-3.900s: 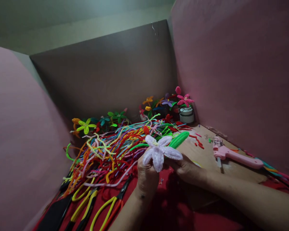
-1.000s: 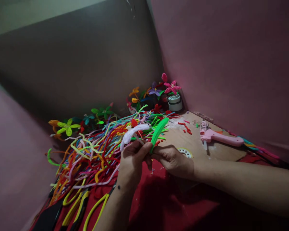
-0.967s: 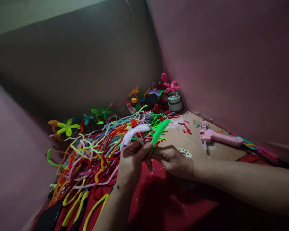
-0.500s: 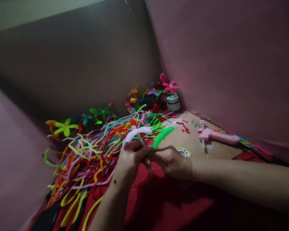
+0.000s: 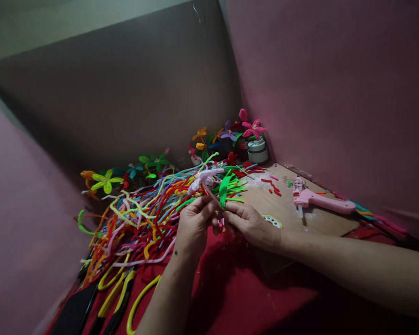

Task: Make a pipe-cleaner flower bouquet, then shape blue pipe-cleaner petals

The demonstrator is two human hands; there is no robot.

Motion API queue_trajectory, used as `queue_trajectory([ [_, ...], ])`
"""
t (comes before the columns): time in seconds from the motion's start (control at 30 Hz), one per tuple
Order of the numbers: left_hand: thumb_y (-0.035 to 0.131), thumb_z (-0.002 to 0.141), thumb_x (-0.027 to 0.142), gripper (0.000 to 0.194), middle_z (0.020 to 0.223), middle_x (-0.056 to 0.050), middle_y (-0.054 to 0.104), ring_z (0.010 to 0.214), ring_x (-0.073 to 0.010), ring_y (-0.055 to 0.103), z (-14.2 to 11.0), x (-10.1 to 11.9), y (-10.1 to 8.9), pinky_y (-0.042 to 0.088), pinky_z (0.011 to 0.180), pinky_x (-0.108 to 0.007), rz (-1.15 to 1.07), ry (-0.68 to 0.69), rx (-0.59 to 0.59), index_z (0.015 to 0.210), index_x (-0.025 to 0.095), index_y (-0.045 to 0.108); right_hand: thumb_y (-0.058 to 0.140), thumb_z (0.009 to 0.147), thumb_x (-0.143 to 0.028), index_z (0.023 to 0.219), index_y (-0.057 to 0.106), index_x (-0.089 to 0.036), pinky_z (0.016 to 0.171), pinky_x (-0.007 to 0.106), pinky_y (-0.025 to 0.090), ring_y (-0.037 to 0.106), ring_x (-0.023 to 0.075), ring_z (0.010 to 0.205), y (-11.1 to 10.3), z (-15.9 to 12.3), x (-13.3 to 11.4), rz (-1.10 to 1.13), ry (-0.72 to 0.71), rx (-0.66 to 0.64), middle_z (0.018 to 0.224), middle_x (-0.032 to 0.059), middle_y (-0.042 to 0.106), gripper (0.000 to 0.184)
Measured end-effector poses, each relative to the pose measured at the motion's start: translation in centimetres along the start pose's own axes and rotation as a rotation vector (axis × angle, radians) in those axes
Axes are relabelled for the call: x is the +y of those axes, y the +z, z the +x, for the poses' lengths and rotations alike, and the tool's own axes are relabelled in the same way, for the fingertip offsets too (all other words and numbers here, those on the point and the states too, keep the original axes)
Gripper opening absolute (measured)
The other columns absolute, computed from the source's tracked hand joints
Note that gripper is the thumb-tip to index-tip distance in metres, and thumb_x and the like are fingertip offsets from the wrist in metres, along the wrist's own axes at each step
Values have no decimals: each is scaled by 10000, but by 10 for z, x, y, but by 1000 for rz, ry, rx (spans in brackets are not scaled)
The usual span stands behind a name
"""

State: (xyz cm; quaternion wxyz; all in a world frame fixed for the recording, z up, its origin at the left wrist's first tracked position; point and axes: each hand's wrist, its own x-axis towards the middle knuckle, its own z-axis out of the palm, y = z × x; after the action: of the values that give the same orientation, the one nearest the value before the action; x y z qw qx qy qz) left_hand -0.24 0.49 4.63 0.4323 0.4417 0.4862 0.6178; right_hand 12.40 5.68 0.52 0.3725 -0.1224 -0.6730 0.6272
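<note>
L hand [image 5: 194,221] pinches the thin stem [image 5: 212,193] of the pale lilac flower [image 5: 205,177], bloom at 11 o'clock from the hands. R hand [image 5: 247,225] grips the base of the green leaf [image 5: 224,190], tip twd 12; both hands' fingertips v. close. Pipe-cleaner pile [image 5: 136,223] at 9-10 o'clock, yellow-handled pliers [image 5: 117,298] at 8, pink glue gun [image 5: 324,201] on board [image 5: 261,200] at 3, pink flower [image 5: 254,129] at 1.

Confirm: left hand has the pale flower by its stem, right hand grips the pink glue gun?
No: the right hand is at the base of the green leaf; the pink glue gun lies on the brown board, as the head view shows. The left hand does have the pale flower by its stem.
</note>
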Motion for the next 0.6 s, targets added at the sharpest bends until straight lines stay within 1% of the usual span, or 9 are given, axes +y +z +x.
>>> queue_trajectory([
  [0.1,692,659,281,211,557,34,534,373,-40,405,1,-1,0,372,333,-174,30,7,30,748,115,599,454,849,-421,784,541,-142,430,176,321,400,54,438,-1,1,-4,94,79,-34,547,-39,486,299],
  [0.17,680,672,315,226,575,28,541,372,-39,409,2,-1,0,365,330,-175,43,16,45,730,114,592,477,830,-440,766,561,-131,470,192,371,461,67,464,-3,2,-6,141,98,-41,572,-19,534,326],
  [0.23,660,691,350,247,591,25,551,370,-38,416,3,-1,0,360,329,-175,54,17,58,739,117,592,502,813,-440,737,571,-121,518,209,402,509,81,506,-6,4,-6,167,88,-23,594,-3,564,335],
  [0.3,654,694,367,261,598,28,560,367,-37,418,5,-4,-2,358,329,-173,70,10,86,767,124,594,520,800,-435,733,576,-119,508,212,398,520,85,503,-8,6,-6,182,77,15,596,1,577,328],
  [0.37,659,688,370,272,594,32,560,374,-40,425,6,-8,-4,359,333,-170,94,7,116,792,128,592,536,786,-425,751,579,-121,449,201,360,500,76,456,-10,7,-7,185,83,63,592,-5,579,309],
  [0.47,644,696,372,276,593,27,561,384,-48,438,5,-13,-6,366,340,-174,145,8,137,796,123,580,540,781,-392,740,575,-128,404,188,316,446,55,404,-16,11,-13,164,45,182,558,-25,554,270],
  [0.53,631,703,360,264,582,26,557,383,-56,443,6,-13,-5,370,340,-181,181,10,144,796,121,572,539,783,-359,739,575,-135,402,187,308,413,47,399,-24,15,-19,128,-44,319,551,-31,546,231],
  [0.6,624,701,338,241,579,27,556,382,-63,451,11,-12,1,376,340,-186,230,11,138,794,122,567,542,783,-330,775,578,-145,399,188,301,395,42,400,-36,20,-26,110,-155,474,571,-33,547,189],
])
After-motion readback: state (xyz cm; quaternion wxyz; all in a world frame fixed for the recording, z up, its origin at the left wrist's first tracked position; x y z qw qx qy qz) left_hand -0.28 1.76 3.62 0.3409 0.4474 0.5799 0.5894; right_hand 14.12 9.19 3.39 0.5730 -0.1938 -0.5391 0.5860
